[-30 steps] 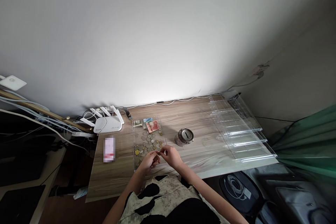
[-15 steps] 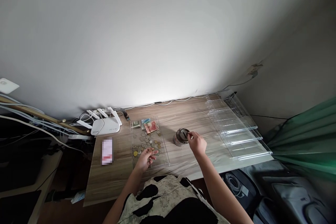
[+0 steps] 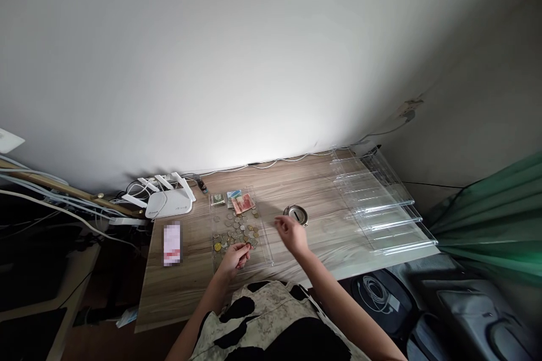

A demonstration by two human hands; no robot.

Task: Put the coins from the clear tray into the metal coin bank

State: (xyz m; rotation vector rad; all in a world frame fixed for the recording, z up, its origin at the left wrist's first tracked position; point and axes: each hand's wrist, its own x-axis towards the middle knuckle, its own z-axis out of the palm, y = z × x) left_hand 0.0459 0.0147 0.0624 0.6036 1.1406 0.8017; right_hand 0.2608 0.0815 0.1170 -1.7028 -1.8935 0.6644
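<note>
My left hand point(image 3: 238, 256) is closed in a pinch over the near part of a clear plastic tray point(image 3: 267, 248). What looks like a small coin point(image 3: 248, 246) shows at its fingertips. Several loose coins point(image 3: 242, 228) lie in the tray, with a red banknote point(image 3: 243, 203), a blue note point(image 3: 234, 194) and a greenish note point(image 3: 217, 199) at its far end. My right hand point(image 3: 293, 234) is above the table between tray and tin, its fingers curled with nothing seen in them. Behind it stands a round coin bank point(image 3: 298, 214) with a dark slot in its lid; the hand partly hides its body.
A white router point(image 3: 169, 203) with several antennas stands at the back left. A blurred pinkish item point(image 3: 172, 243) lies in front of it. Overlapping clear plastic trays point(image 3: 381, 203) cover the right side of the table. A cable point(image 3: 271, 166) runs along the wall.
My right hand has moved left from the coin bank's lid toward the tray, uncovering the slot. My left hand's fingers have closed into a tighter pinch in nearly the same place.
</note>
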